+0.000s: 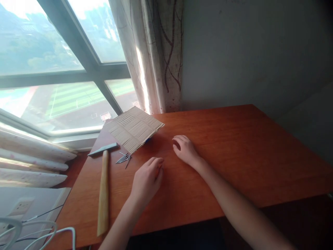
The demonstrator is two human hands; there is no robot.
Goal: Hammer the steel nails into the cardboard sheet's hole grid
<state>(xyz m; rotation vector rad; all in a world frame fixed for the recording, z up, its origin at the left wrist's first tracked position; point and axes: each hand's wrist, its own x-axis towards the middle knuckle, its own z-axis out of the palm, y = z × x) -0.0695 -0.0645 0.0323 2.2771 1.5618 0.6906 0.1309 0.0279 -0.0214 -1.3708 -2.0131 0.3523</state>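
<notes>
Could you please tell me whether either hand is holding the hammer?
No, the hammer lies on the table, apart from both the left hand and the right hand.

daylight from the left, gloom to the right
the window (pixel 96 71) glares, its upper panes partly burnt out to white, the outdoors hazy; a bright streak runs down the curtain (pixel 156 52), while the wall (pixel 247 52) sinks into murky grey and the upper right corner goes nearly black

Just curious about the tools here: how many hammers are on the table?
1: the hammer lies on the left side of the table, just left of the loose nails.
</notes>
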